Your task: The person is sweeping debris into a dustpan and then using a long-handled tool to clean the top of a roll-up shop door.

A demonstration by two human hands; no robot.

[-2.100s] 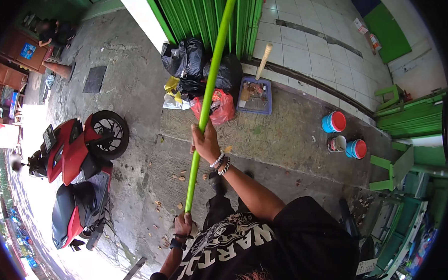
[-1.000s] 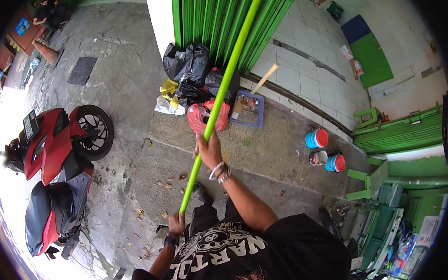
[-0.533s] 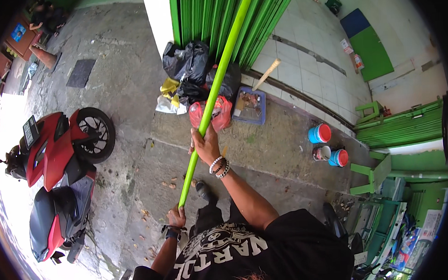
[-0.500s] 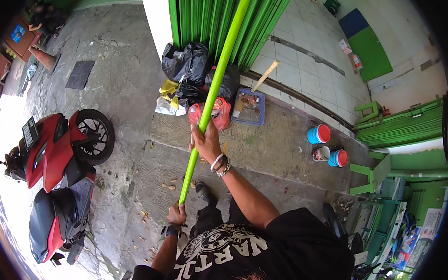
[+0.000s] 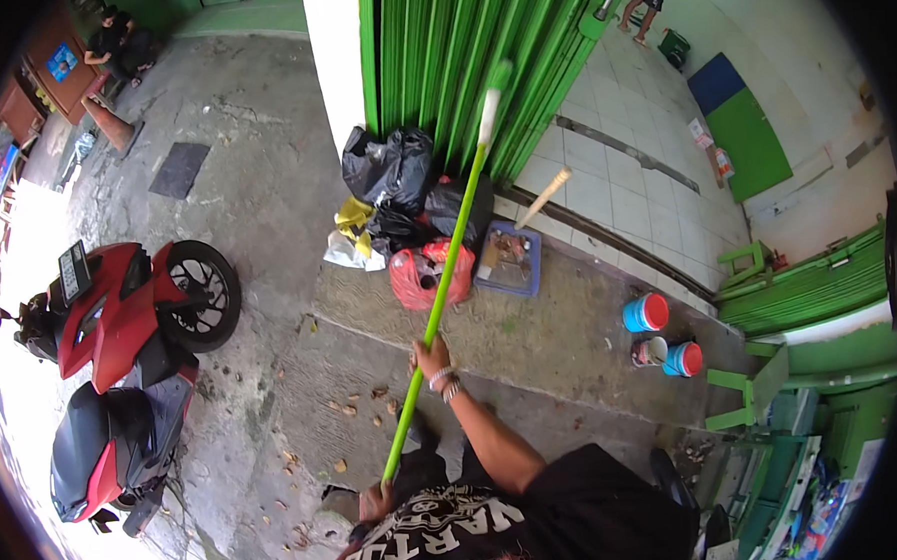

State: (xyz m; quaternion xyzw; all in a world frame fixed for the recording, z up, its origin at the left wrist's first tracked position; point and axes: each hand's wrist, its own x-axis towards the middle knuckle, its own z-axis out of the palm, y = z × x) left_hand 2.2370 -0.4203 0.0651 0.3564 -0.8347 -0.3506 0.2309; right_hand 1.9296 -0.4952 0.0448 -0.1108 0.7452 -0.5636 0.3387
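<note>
Both my hands grip a long lime-green pole [image 5: 443, 305] that slants up and away from me. My right hand [image 5: 432, 361], with bracelets at the wrist, wraps round its middle part. Lower down, my left hand [image 5: 375, 501] is closed round the near end, close to my body. The pole's far end carries a white section and a small, blurred green head [image 5: 500, 75]. That head shows in front of the green folding metal door [image 5: 428, 51]; I cannot tell whether it touches it.
Black rubbish bags [image 5: 388, 171] and a red plastic bag [image 5: 418, 278] lie below the door. Beside them is a blue bin [image 5: 510, 289] with a wooden stick. Red-and-blue buckets [image 5: 645, 312] stand to the right, a red motorbike [image 5: 105, 315] to the left. Two people are farther off.
Both hands have come down towards me, bringing the pole with them. Its white section and green head now show at the far end. My view has shifted slightly.
</note>
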